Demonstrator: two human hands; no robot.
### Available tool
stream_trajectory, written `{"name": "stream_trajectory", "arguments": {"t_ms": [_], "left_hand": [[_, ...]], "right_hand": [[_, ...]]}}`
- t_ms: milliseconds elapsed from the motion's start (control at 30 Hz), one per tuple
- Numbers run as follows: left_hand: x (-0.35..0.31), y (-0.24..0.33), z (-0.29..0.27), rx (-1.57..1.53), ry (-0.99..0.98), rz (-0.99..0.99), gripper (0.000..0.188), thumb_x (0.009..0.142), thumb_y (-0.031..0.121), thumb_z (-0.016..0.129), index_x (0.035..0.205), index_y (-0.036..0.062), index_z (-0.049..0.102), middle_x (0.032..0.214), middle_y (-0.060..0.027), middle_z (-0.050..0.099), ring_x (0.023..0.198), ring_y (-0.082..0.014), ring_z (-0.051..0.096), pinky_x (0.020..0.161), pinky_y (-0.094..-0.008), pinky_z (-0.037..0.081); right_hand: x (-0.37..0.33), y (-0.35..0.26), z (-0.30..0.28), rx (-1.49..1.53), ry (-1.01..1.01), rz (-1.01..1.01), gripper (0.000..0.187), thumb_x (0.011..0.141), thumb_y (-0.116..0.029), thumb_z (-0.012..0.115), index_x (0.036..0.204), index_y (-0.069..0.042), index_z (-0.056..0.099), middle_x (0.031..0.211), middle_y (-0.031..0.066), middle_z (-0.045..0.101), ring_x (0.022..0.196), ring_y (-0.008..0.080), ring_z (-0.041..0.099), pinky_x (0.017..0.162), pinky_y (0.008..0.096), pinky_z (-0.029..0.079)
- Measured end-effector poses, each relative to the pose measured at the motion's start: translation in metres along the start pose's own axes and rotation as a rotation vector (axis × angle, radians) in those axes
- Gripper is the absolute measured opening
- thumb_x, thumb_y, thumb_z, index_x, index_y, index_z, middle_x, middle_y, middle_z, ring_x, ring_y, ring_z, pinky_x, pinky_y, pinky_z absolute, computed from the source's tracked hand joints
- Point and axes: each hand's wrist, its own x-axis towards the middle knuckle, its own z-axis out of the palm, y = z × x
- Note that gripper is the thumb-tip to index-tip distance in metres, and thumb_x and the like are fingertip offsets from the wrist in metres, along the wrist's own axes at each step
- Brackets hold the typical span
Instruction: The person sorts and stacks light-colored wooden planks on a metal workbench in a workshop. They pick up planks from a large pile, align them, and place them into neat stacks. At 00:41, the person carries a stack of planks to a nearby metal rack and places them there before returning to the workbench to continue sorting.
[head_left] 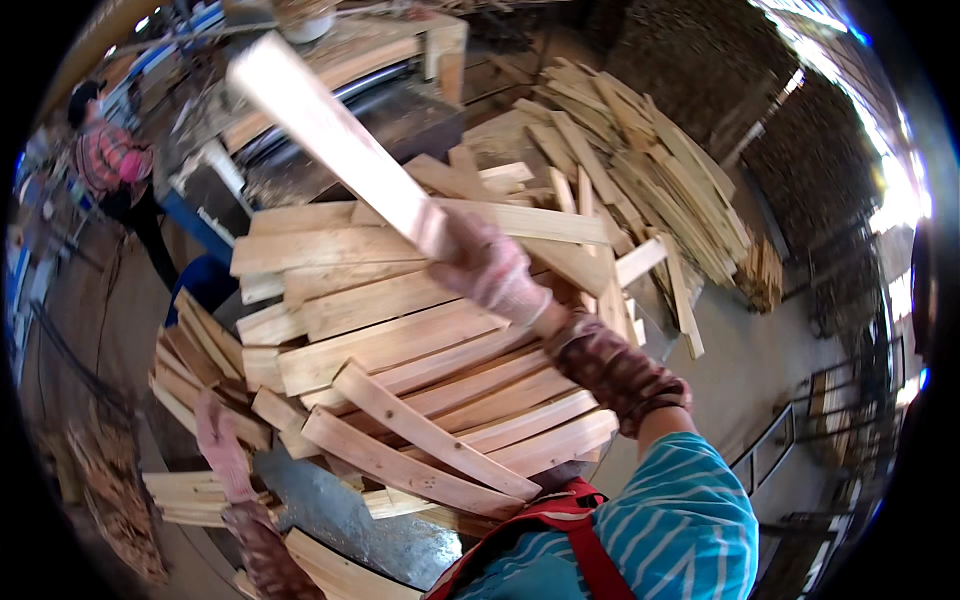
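Observation:
My right hand (487, 265), in a pale work glove with a brown patterned sleeve cover, is closed around one end of a wooden board (335, 140). The board slants up and away to the left, blurred by motion, above a large pile of flat boards (400, 325). Two slightly bowed boards lie crosswise on the near side of that pile. At the lower left my left hand (222, 445), also gloved, has its fingers stretched out beside a smaller stack of boards (205, 345). Whether it touches them I cannot tell.
A machine with a metal roller (375, 80) stands behind the pile. Farther right lies a big heap of loose boards (650, 170). A grey metal surface (345, 510) shows near me. Another person (112, 165) in a checked shirt stands at the far left.

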Motion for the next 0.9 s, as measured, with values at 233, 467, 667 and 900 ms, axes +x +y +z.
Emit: {"name": "stream_trajectory", "arguments": {"t_ms": [233,467,667,900], "left_hand": [[-0.160,0.053,0.103,-0.261,0.082,-0.174,0.069,0.089,-0.001,0.071,0.151,-0.0010,0.040,0.150,-0.0153,0.048,0.138,-0.0256,0.046,0.117,-0.0401,0.037],[-0.329,0.086,0.194,-0.234,0.103,-0.663,0.067,0.086,-0.005,0.071,0.147,-0.0003,0.044,0.150,-0.0159,0.047,0.134,-0.0251,0.049,0.113,-0.0411,0.041],[-0.331,0.102,0.217,-0.310,-0.030,-0.578,0.058,0.089,-0.003,0.068,0.143,-0.0005,0.048,0.139,-0.0147,0.056,0.131,-0.0246,0.053,0.111,-0.0402,0.043],[-0.217,0.183,0.274,-0.346,-0.342,-0.573,0.056,0.092,0.003,0.069,0.144,0.0008,0.048,0.132,-0.0143,0.061,0.121,-0.0233,0.061,0.104,-0.0352,0.049]], "right_hand": [[-0.080,-0.017,-0.031,0.689,0.034,0.511,0.055,0.087,-0.015,0.074,0.137,0.000,0.056,0.123,0.0141,0.068,0.114,0.0156,0.061,0.099,0.0315,0.048],[-0.015,0.113,-0.176,-0.723,-0.155,0.372,0.042,0.098,-0.030,0.058,0.135,-0.009,0.056,0.124,0.0111,0.064,0.108,0.0293,0.065,0.093,0.0368,0.053],[0.005,0.224,-0.167,-0.773,-0.566,0.062,0.050,0.089,-0.026,0.059,0.135,-0.005,0.055,0.143,0.0212,0.052,0.127,0.0371,0.055,0.104,0.0481,0.046],[-0.075,0.123,-0.149,-0.766,-0.531,0.097,0.045,0.081,-0.036,0.068,0.112,-0.004,0.061,0.095,0.0186,0.068,0.090,0.0382,0.068,0.077,0.0450,0.056]]}}
